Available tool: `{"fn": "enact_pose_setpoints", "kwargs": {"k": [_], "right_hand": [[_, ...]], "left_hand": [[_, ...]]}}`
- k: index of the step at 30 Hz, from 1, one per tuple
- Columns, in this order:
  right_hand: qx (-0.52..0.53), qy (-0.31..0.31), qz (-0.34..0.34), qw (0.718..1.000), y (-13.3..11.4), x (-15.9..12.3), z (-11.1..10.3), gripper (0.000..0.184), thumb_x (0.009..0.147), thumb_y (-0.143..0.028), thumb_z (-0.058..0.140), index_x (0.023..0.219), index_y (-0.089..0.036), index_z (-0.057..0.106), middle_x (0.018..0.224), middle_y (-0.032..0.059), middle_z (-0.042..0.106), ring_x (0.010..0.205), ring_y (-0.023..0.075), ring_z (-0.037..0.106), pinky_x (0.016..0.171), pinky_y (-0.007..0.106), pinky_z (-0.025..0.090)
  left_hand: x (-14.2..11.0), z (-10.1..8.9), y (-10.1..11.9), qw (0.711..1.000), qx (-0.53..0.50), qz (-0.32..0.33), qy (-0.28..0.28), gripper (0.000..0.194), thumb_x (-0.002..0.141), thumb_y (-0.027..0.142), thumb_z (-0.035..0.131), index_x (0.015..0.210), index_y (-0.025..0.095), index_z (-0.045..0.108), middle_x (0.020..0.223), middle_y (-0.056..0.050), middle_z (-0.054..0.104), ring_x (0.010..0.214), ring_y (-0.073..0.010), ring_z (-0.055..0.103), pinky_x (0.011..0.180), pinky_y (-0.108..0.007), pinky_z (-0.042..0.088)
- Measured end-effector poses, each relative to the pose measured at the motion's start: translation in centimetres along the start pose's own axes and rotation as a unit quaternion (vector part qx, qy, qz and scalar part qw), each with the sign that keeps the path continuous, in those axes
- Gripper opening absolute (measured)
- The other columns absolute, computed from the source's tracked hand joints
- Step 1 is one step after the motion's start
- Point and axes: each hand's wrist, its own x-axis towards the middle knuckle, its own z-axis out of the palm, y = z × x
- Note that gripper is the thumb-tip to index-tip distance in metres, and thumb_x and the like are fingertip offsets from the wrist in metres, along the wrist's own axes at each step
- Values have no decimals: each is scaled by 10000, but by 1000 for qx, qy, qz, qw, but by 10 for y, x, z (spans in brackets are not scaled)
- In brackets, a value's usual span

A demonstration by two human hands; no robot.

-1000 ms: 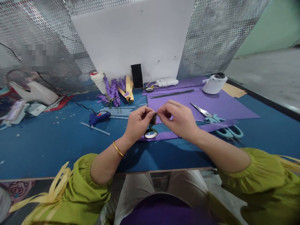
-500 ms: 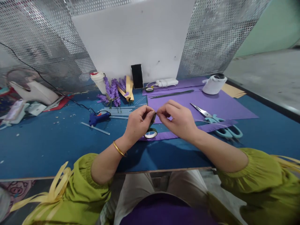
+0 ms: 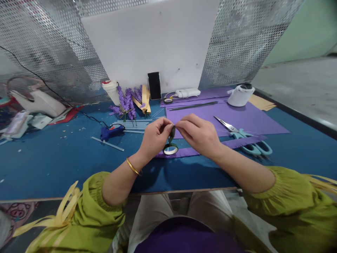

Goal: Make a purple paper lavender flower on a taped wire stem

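Observation:
My left hand (image 3: 155, 137) and my right hand (image 3: 198, 135) meet fingertip to fingertip above the blue table (image 3: 52, 165). Both pinch the loose end of a dark green tape strip (image 3: 172, 133) that runs down to a small tape roll (image 3: 170, 149) hanging just below my left fingers. The roll hovers over a purple paper strip (image 3: 210, 149) near the table's front edge. My left wrist wears a gold bangle (image 3: 133, 168).
Teal-handled scissors (image 3: 244, 137) lie on a purple sheet (image 3: 237, 117) to the right. A blue glue gun (image 3: 110, 133), purple paper flowers (image 3: 126, 102), a phone (image 3: 154, 85), a white jar (image 3: 240, 95) and thin green wires (image 3: 193, 105) sit further back. Clutter fills the far left.
My hands have stayed together at the same spot; the fingers shifted slightly on the tape and the roll swung a little.

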Motion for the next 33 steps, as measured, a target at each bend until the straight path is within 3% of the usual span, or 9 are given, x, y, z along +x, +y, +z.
{"fn": "enact_pose_setpoints", "kwargs": {"k": [5,10,14,18,22,27,33], "right_hand": [[180,-15,119,976,-1,12,-3,132,910,-168,553,859,-185,673,830,43,639,744,144,588,646,265,447],[351,-135,271,886,9,41,-9,65,814,-208,629,783,-174,676,645,3,630,600,131,566,575,274,426],[429,-193,311,826,16,59,-6,82,781,-238,670,728,-177,659,618,7,612,583,127,551,552,271,417],[461,-207,329,798,20,63,0,52,763,-203,671,717,-181,657,633,-5,604,576,107,540,566,259,428],[463,-193,326,801,21,59,5,58,767,-222,662,734,-175,661,637,-9,609,577,106,547,574,256,440],[405,-160,310,845,16,54,9,87,783,-241,642,734,-169,646,610,-10,601,565,116,548,551,261,424],[335,-84,298,890,9,49,14,81,785,-212,627,718,-167,637,614,-9,613,536,103,511,513,250,382]], "left_hand": [[3,-8,2,985,154,78,20,167,933,285,531,823,179,600,722,-14,636,676,-134,574,664,-255,452],[7,-17,1,961,227,151,38,164,953,253,505,836,181,595,770,-18,638,734,-140,574,702,-257,430],[11,-23,-2,954,244,166,58,159,959,252,498,852,182,594,804,-20,632,758,-139,570,707,-252,421],[14,-24,-1,962,226,142,60,170,963,255,488,845,185,587,799,-17,637,753,-138,576,717,-253,427],[13,-22,2,982,156,95,45,181,967,256,476,827,182,565,715,-2,634,689,-129,586,698,-250,443],[12,-14,1,999,-1,-1,49,146,941,267,513,835,175,553,603,33,576,545,-103,573,583,-230,453],[13,-8,1,967,-215,-95,101,146,776,258,698,817,136,629,646,29,598,451,-51,491,451,-192,410]]}}
